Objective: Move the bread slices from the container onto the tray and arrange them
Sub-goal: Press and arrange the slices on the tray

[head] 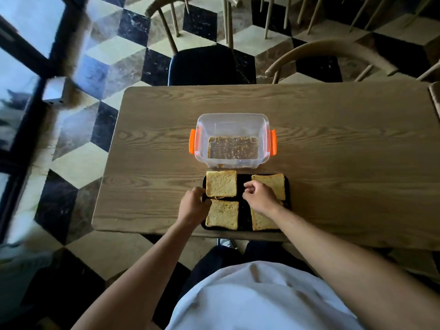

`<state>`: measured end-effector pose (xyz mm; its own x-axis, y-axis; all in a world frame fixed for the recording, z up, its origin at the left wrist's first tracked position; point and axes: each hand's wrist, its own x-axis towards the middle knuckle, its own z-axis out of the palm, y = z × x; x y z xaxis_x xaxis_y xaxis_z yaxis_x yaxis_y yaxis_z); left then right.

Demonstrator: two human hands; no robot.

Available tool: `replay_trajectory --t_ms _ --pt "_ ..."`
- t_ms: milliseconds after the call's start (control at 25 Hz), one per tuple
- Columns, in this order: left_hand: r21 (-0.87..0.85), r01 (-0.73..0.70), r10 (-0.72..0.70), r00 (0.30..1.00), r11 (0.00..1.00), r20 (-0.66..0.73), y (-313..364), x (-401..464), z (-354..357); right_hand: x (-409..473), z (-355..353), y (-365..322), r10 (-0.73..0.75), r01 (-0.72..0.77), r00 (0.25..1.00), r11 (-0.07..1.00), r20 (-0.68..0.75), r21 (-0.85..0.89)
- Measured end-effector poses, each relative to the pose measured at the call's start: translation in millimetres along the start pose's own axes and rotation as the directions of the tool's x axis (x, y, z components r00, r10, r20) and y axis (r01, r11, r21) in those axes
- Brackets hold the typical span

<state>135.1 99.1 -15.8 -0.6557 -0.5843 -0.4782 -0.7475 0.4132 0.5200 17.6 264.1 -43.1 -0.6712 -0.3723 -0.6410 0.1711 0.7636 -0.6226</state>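
Four slices lie on the tray (245,225), the container (232,139) beyond holding only crumbs. Left hand (194,206) pinches the far-left slice (221,183) at its near-left corner; right hand (258,195), fingers loosely curled and empty, hovers nearer the far-right slice (273,184).

Four toasted bread slices lie flat on black tray (244,186), two-by-two. Far-left slice (221,183) touches left hand (194,206) fingertips; near-left slice (222,214) just beside that hand. Far-right slice (273,183) and near-right slice (262,221) partly under right hand (258,196). Clear container (232,140), orange clips, beyond both hands, crumbs only.
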Motion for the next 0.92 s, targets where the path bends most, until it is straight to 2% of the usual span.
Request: replay_trajectory --t_ms 120,320,440,720,920 --pt "0.008 0.051 -0.051 0.999 0.999 -0.01 1.9 15.0 1.0 13.7 13.7 -9.1 0.008 -0.008 0.999 1.0 0.039 0.014" --pt "0.042 0.05 -0.054 0.994 0.998 0.097 -2.3 38.6 13.4 25.3 24.6 -26.6 0.058 -0.054 0.996 0.997 -0.068 0.059" --pt "0.075 0.062 -0.071 0.991 0.995 0.115 -6.5 41.5 17.8 29.3 30.0 -33.5 0.085 -0.078 0.993 0.993 -0.081 0.087" --pt "-0.05 0.088 -0.081 0.987 0.995 0.138 -11.1 51.4 25.5 31.0 34.7 -33.3 0.137 -0.117 0.983 0.98 -0.12 0.158" --pt "-0.063 0.109 -0.099 0.983 0.992 0.154 -9.4 47.8 27.8 26.2 36.2 -31.2 0.153 -0.135 0.981 0.98 -0.119 0.149"
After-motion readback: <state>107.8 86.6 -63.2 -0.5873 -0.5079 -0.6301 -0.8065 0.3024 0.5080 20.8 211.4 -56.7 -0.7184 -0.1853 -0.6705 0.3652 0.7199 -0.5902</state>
